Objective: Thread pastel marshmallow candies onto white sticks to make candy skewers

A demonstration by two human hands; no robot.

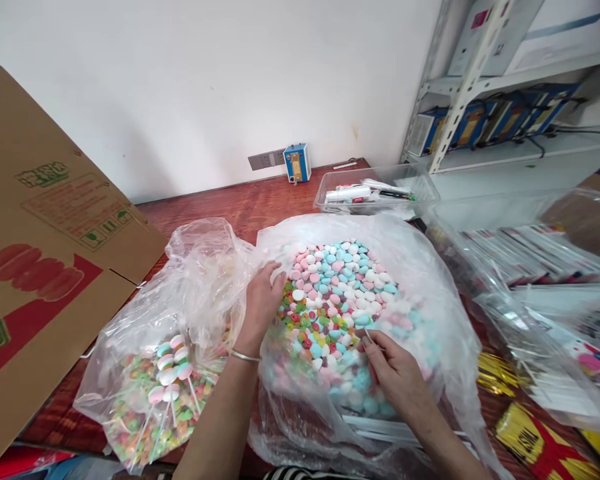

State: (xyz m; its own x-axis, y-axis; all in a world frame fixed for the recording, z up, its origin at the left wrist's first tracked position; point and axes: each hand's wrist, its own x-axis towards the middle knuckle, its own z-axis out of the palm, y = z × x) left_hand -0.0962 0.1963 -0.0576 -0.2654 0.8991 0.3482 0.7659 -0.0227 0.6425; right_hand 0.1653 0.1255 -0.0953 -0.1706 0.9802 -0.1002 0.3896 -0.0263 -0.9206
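Observation:
A large clear plastic bag lies wide open before me, full of pink, white and blue marshmallow candies. Small multicoloured ring gummies cover its left part. My left hand rests at the left rim of the candies, thumb and fingers apart, holding nothing that I can see. Over the middle of the pile, my right hand pinches what looks like a thin stick, mostly hidden by its fingers. To the left, finished candy skewers on white sticks lie on another clear bag of gummies.
A printed cardboard box stands at the left. Behind the bags are a clear tray of small items and a blue device by the wall. To the right are a clear bin, yellow packets and a metal shelf.

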